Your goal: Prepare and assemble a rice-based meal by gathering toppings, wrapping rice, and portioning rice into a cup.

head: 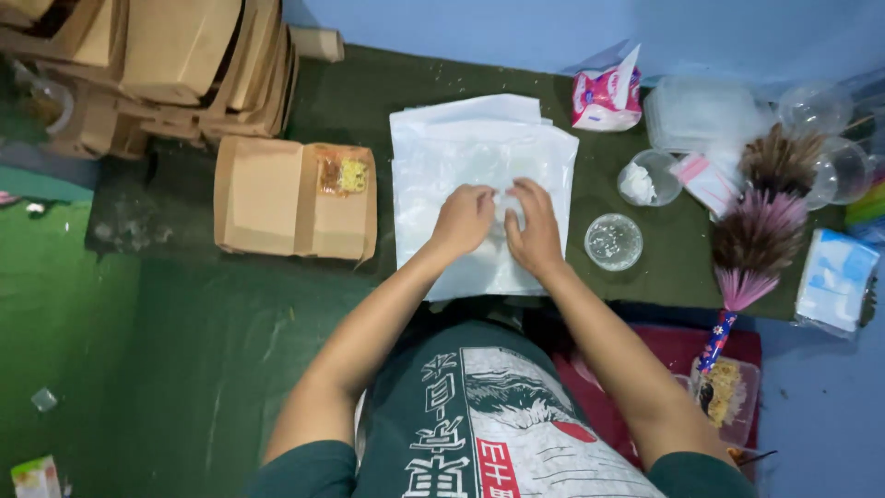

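Nearest the camera, both forearms reach forward from a dark green printed shirt. The left hand (464,218) and right hand (533,224) rest side by side on a stack of white plastic bags (479,157), fingers curled and pinching a small clear item (510,208) between them; what that item is cannot be told. The stack lies on a dark green mat (359,92) on the floor, directly ahead of the person.

Left of the stack sits a flat brown cardboard box (277,198). Right of the stack stands a small clear round cup (614,242), with a second cup (650,177) holding something white beyond it. Further right lies a feather duster (761,231). Beyond the stack, to its right, is a pink tissue pack (606,97); far left, piled cardboard boxes (175,65).
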